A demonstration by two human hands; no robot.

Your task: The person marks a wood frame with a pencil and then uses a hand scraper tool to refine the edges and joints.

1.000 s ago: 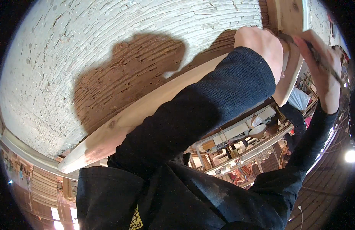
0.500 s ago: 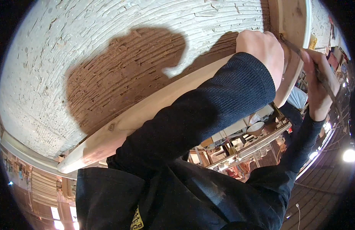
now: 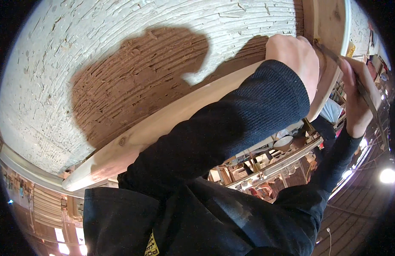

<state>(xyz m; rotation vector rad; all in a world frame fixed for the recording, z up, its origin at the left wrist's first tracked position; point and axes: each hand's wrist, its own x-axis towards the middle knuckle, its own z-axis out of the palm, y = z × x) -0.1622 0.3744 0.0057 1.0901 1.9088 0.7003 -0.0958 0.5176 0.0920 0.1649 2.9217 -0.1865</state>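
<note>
My left hand [image 3: 293, 57], closed with the knuckles up, presses at the right end of a pale wooden rail [image 3: 163, 121], close to its corner with an upright wooden piece [image 3: 331, 25]. Its fingertips are hidden behind the hand, so what they hold cannot be seen. To the right, my right hand [image 3: 361, 91] grips a long, thin, dark strip [image 3: 329, 53] between thumb and fingers. One end of the strip reaches the wood at the corner beside my left hand; the other runs down past my right wrist.
Behind the rail stands a panel with flaking white paint [image 3: 120, 25], bearing a large brown shadow. A pale frame edge [image 3: 31, 170] curves at lower left. Below my arms are cluttered shelves [image 3: 270, 170]. A bright lamp [image 3: 388, 176] shines at right.
Both hands and the wood sit slightly farther right in the picture. My right hand has shifted a little outward and down with the strip, still gripping it.
</note>
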